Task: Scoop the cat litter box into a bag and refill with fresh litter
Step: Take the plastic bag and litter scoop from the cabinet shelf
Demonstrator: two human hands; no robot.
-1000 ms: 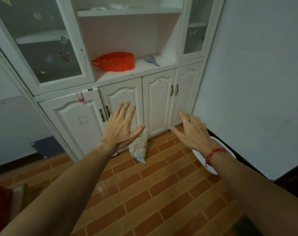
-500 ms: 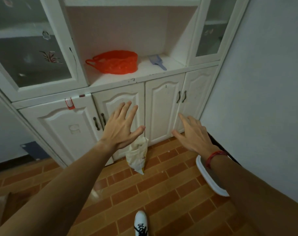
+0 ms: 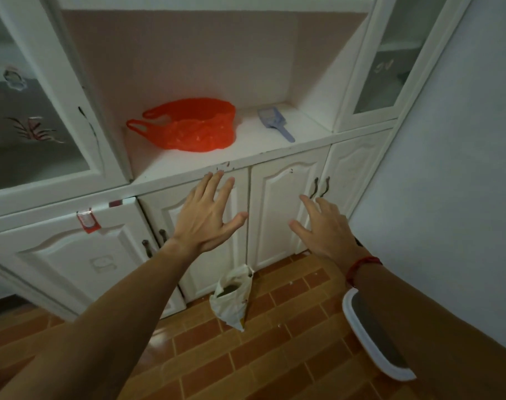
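Two containers: litter box (image 3: 368, 333) holds grey litter, white bag (image 3: 231, 301) seemingly dark granules.

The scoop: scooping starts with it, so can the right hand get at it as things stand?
Probably yes. The scoop lies at the open shelf front, handle toward the room; the right hand is empty, open, below it, and the red bag sits apart.

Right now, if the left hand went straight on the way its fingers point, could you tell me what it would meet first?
Probably the front edge of the white cabinet ledge, just beyond the left hand; if it passes above that, the red plastic bag. Depth is unclear.
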